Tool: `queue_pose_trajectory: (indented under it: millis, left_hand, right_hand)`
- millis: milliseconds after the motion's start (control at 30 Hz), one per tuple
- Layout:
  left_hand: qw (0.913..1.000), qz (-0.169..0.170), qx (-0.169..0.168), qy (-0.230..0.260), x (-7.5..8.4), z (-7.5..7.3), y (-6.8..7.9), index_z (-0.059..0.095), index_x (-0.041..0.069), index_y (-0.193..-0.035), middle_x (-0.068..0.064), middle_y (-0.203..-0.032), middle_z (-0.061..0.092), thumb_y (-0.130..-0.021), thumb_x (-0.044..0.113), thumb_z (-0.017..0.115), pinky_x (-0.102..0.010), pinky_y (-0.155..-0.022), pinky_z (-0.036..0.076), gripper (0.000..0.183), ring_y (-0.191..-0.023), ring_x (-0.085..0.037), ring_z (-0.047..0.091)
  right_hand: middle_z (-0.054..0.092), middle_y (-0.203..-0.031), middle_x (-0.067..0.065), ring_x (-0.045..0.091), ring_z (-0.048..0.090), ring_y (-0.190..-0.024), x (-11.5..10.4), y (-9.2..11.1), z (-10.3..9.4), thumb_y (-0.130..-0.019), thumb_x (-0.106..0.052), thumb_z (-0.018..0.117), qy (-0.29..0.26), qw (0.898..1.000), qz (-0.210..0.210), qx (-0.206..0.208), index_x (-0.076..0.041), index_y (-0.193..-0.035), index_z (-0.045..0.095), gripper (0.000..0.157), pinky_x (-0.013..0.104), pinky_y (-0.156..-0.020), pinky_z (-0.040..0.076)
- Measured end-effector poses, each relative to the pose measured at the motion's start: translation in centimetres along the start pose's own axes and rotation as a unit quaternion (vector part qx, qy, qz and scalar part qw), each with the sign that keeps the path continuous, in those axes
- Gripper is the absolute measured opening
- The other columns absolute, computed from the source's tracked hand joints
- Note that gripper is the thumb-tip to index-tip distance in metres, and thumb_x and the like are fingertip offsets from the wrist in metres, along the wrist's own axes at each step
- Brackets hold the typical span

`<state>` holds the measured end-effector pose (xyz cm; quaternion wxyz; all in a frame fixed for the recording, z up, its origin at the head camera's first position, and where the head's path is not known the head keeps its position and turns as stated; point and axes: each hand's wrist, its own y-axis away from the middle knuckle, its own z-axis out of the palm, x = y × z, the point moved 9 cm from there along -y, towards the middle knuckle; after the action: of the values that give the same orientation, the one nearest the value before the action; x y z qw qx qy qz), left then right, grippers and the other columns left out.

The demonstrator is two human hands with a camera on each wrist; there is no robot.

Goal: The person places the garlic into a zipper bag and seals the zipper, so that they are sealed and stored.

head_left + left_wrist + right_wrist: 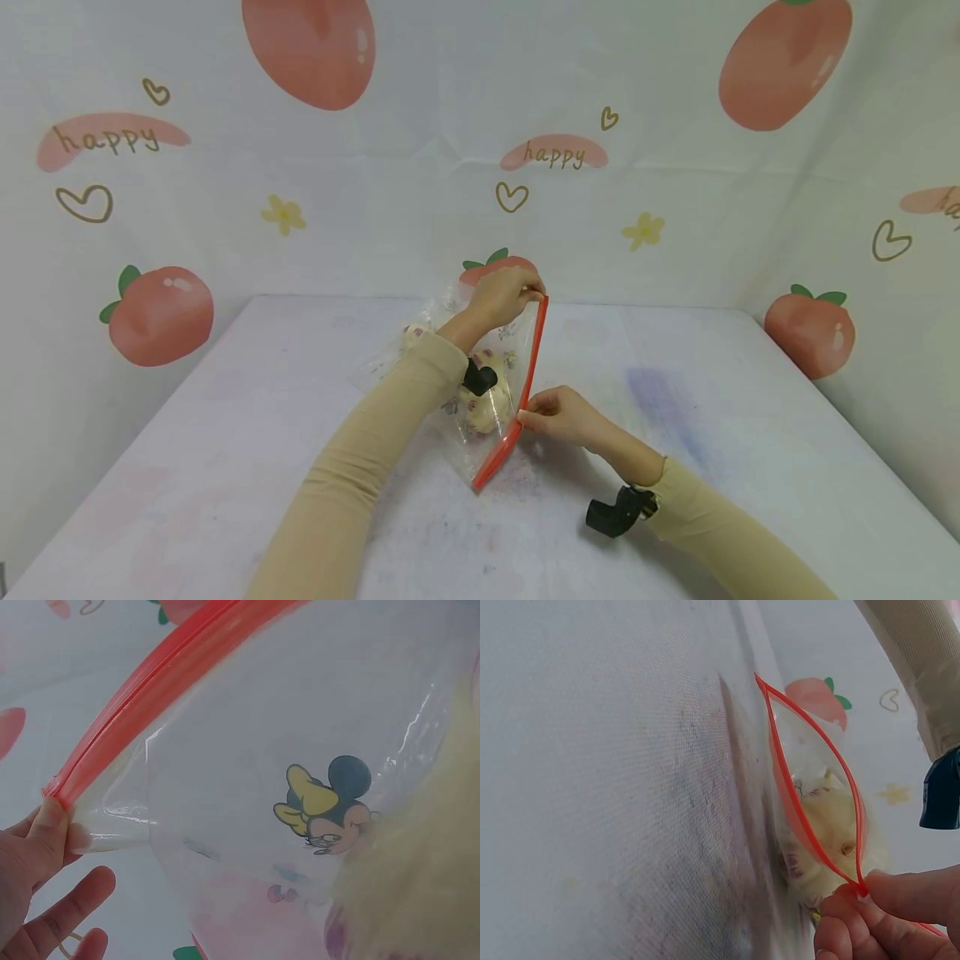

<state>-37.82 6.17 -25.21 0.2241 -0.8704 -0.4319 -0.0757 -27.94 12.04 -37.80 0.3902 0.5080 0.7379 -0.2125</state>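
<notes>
A clear zip bag (467, 454) with a red zip strip (536, 346) stands tilted at the table's middle. Cream soft things (486, 408) with purplish patches show through its plastic. My left hand (504, 297) pinches the far top end of the strip between thumb and forefinger, its other fingers apart in the left wrist view. Lower down the strip, my right hand (566, 417) pinches it between thumb and fingers. The right wrist view shows the two red edges (784, 769) spread apart beyond that pinch. A cartoon mouse print (330, 802) marks the plastic.
The bag rests on a white table (225, 467) with faint purple stains (663, 408). Behind it hangs a pale cloth (420, 167) printed with red fruit, hearts and flowers. Each wrist carries a black camera mount (621, 511).
</notes>
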Motion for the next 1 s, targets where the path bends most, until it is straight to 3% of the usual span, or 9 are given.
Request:
queue_pose_trajectory:
  millis: [267, 1000]
  left_hand:
    - [0.9999, -0.011, 0.0, 0.0, -0.4, 0.1, 0.0, 0.071, 0.02, -0.1, 0.004, -0.105, 0.07, -0.09, 0.028, 0.059, -0.031, -0.076, 0.053, 0.017, -0.096, -0.013, 0.065]
    - [0.9999, -0.008, 0.014, -0.004, -0.5, -0.2, 0.1, 0.07, 0.02, -0.101, 0.004, -0.104, 0.07, -0.091, 0.029, 0.058, -0.03, -0.073, 0.053, 0.018, -0.092, -0.013, 0.065]
  right_hand:
    - [0.067, -0.073, 0.014, 0.008, 0.051, -0.063, -0.1, 0.1, 0.4, -0.088, -0.019, 0.063, 0.003, 1.0, -0.004, -0.002, 0.003, -0.086, 0.07, 0.023, 0.024, -0.06, 0.045]
    - [0.061, -0.067, 0.003, 0.009, 0.048, -0.062, -0.1, 0.0, 1.4, -0.088, -0.02, 0.064, 0.007, 1.0, -0.005, -0.021, 0.002, -0.085, 0.07, 0.023, 0.024, -0.057, 0.043]
